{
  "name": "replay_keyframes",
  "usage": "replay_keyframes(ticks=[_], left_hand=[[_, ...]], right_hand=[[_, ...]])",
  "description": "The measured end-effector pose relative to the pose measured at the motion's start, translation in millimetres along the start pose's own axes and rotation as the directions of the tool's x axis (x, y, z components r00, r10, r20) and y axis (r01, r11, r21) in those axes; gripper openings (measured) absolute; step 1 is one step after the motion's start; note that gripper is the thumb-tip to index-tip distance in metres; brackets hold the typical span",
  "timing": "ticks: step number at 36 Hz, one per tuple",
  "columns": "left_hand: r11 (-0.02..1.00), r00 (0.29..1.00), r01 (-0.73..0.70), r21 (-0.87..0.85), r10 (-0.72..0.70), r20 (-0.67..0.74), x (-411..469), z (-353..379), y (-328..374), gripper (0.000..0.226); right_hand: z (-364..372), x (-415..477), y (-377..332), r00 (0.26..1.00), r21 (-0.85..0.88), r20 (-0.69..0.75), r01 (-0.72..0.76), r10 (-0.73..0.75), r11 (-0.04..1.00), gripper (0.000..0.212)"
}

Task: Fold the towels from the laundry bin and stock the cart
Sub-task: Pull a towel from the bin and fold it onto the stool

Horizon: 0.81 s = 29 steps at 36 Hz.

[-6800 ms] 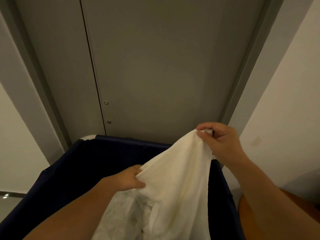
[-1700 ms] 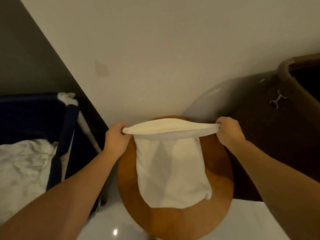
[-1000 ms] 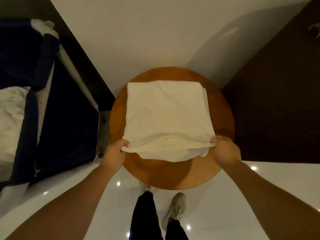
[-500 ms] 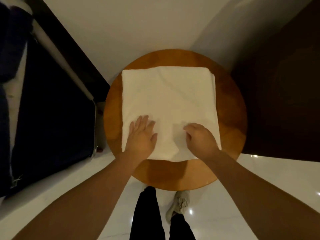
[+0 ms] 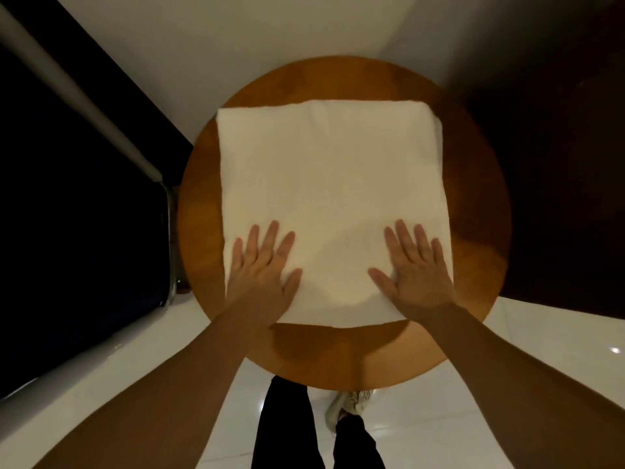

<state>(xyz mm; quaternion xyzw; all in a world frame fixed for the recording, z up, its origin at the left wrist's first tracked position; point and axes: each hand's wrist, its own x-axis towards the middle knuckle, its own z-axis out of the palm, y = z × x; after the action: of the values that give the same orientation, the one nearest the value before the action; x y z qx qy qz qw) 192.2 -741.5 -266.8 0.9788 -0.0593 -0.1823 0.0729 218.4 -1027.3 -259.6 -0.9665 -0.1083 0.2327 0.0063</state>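
**Both palms flat on a folded white towel**

A white towel lies folded into a rough square on a round wooden table. It covers most of the tabletop, leaving bare wood in a ring around it. Its far edge runs close to the table's far rim, and at the far right corner a lower layer peeks out a little past the top one. The near edge sits well back from the table's near rim.

The left hand rests palm down on the towel's near left corner, fingers straight and slightly spread, gripping nothing. The right hand mirrors it on the near right corner, also flat, with the thumb pointing inward and nothing held. A stretch of smooth cloth lies between the two hands. Both forearms reach in from the bottom of the view.

To the left of the table stands the laundry bin, its side dark blue, with a pale bar slanting along its top and a metal frame at the corner nearest the table. What the bin holds cannot be seen from here. A pale wall rises behind the table, and a dark panel fills the right side. The floor is white and glossy. Below the table's near edge show the person's black trousers and one light shoe.
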Motion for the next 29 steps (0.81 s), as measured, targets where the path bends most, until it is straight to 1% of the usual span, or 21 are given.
replay_keyframes(ticks=[2, 5, 7, 9, 10, 13, 16, 18, 22, 24, 26, 29], left_hand=[[0.999, 0.999, 0.042, -0.033, -0.041, 0.017, 2, -10, -6, 0.068], [0.995, 0.998, 0.066, -0.075, -0.066, 0.002, 19, -31, -4, 0.066], [0.996, 0.998, 0.042, -0.084, -0.046, -0.048, 42, -45, 1, 0.064], [0.998, 0.995, 0.002, -0.070, -0.009, -0.100, 70, -54, 4, 0.064], [0.998, 0.994, -0.003, -0.064, -0.004, -0.114, 83, -56, 4, 0.065], [0.999, 0.992, 0.031, -0.037, -0.035, -0.118, 108, -50, -3, 0.068], [0.998, 0.990, 0.047, -0.041, -0.052, -0.134, 118, -40, -8, 0.067], [0.999, 0.992, 0.027, -0.046, -0.033, -0.124, 121, -38, -10, 0.067], [1.000, 0.995, -0.009, -0.015, 0.007, -0.101, 127, -49, -26, 0.071], [1.000, 0.993, -0.002, 0.027, 0.005, -0.121, 140, -62, -32, 0.072], [0.999, 0.986, 0.014, 0.046, -0.006, -0.167, 161, -75, -34, 0.071], [0.995, 0.988, 0.048, 0.090, -0.034, -0.151, 186, -79, -39, 0.070]], right_hand=[[-8, 3, 8, 0.997, -0.028, 0.025, -0.078, 0.079, 0.997, 0.081], [-29, 16, -6, 0.991, -0.001, -0.015, -0.134, 0.134, 0.991, 0.081], [-46, 30, -31, 0.994, 0.066, -0.057, -0.092, 0.096, 0.994, 0.073], [-57, 49, -58, 0.992, 0.099, -0.125, 0.019, -0.006, 0.995, 0.069], [-59, 60, -70, 0.990, 0.101, -0.133, 0.055, -0.042, 0.993, 0.068], [-53, 90, -86, 0.988, 0.081, -0.134, 0.086, -0.074, 0.993, 0.068], [-44, 111, -73, 0.982, 0.009, -0.151, 0.119, -0.116, 0.993, 0.068], [-43, 118, -61, 0.982, -0.006, -0.151, 0.111, -0.110, 0.994, 0.070], [-54, 126, -38, 0.995, -0.025, -0.102, 0.018, -0.021, 1.000, 0.074], [-66, 139, -34, 0.995, -0.046, -0.089, -0.048, 0.044, 0.998, 0.077], [-80, 160, -40, 0.990, -0.043, -0.119, -0.080, 0.075, 0.996, 0.079], [-95, 192, -42, 0.993, -0.075, -0.120, -0.001, -0.008, 0.997, 0.078]])
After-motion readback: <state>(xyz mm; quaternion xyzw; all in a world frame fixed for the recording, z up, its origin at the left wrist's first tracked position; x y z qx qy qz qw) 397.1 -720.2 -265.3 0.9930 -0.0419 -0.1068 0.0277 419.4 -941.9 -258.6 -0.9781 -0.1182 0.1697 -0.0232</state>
